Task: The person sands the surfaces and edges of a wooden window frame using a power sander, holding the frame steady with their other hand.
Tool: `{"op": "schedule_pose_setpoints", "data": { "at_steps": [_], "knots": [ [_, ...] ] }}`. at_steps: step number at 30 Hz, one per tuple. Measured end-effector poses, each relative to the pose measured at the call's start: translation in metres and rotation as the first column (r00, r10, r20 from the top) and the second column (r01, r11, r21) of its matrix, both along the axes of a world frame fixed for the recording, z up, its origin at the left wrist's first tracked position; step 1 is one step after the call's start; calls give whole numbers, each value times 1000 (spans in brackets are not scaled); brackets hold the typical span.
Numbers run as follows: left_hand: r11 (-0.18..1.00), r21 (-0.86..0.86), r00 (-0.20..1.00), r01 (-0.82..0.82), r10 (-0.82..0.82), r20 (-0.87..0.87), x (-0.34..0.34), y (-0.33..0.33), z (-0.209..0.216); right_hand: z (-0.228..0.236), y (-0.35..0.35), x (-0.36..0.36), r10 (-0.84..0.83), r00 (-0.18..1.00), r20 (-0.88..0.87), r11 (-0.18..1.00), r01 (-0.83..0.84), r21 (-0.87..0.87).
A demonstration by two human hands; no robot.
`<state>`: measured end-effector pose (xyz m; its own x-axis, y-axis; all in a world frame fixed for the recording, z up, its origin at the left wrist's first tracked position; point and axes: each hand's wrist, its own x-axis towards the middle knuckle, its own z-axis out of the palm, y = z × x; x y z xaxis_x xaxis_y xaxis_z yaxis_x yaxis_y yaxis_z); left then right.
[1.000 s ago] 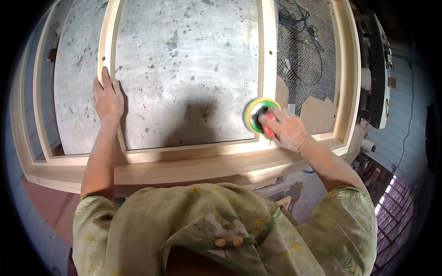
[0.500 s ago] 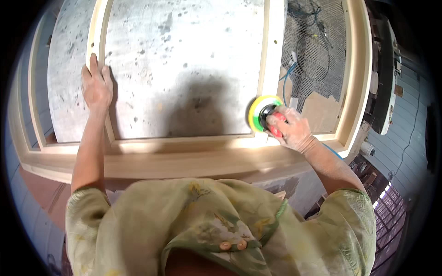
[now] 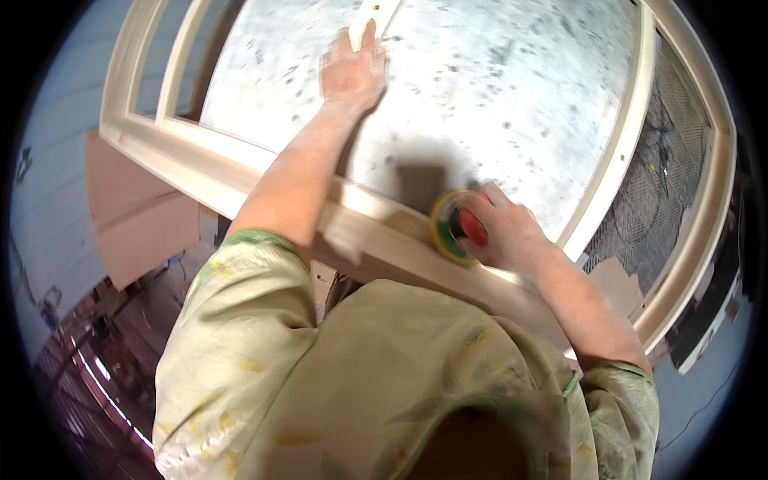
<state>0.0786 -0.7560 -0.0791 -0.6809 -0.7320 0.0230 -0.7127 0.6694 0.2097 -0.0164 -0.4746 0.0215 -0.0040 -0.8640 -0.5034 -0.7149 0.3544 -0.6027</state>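
Observation:
My left hand (image 3: 354,74) rests on a pale wooden crossbar (image 3: 374,18), its fingers stretched out and spread across the bar. Wrapped round the red body of a small palm sander (image 3: 452,230) are the fingers of my right hand (image 3: 512,232). The sander has a round yellow and green pad. It is tilted at the near rail (image 3: 388,226) of a wooden frame, its disc at the rail's inner edge; exact contact cannot be made out. Motion blurs both hands slightly.
A spotted whitish board (image 3: 480,104) lies under the frame. Dark ribbed matting (image 3: 652,192) and a torn cardboard piece (image 3: 618,284) show through the right opening. A brown sheet (image 3: 132,208) lies at the left, beside grey-blue flooring (image 3: 52,160).
My view has turned, so the frame now slants down to the right. The sander has gone from the right crossbar's near end leftward along the near rail. My left hand stays on its crossbar.

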Motion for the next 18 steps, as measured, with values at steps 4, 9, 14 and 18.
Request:
{"op": "schedule_pose_setpoints", "data": {
  "at_steps": [4,9,14,18],
  "knots": [
    [997,-79,993,5,-15,-119,8,-8,-10,-15,-82,60,82,991,-103,966,-104,-238],
    [996,85,991,-7,18,-131,7,-14,-3,-31,-111,105,52,996,-73,930,-75,-361],
    [713,701,1000,14,-4,-16,23,-40,41,3,-91,102,62,910,-410,945,-186,-270],
    [757,622,959,201,-281,33,81,-95,82,-2,-104,116,42,885,-464,907,-229,-353]
  ]
}}
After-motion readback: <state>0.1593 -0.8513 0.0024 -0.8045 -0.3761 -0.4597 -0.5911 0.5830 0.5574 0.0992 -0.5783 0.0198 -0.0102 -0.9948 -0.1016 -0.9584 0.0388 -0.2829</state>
